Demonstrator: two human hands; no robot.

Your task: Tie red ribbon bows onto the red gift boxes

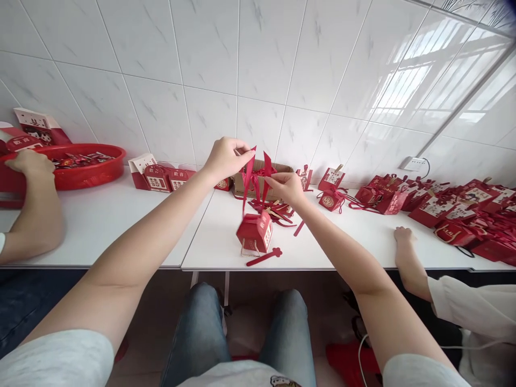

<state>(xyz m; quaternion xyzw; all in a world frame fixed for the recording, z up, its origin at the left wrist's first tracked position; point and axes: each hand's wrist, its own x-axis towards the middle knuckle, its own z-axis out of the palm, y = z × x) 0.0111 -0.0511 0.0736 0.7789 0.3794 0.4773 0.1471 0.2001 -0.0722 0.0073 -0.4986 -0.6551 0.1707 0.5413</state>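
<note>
A small red gift box with white lettering and a twisted cord handle sits near the front of the white table. Above it, my left hand pinches one end of a red ribbon, raised high. My right hand pinches a second length of red ribbon, a little lower and to the right. Both lengths run down toward the top of the box; where they meet it is too small to make out. In front of the box lies a flat red strip with a flower-shaped end.
Behind the box stand a cardboard carton and a pile of red strips. A red basin is at left, with a co-worker's arm beside it. Finished-looking red boxes crowd the right; another person's hand rests there.
</note>
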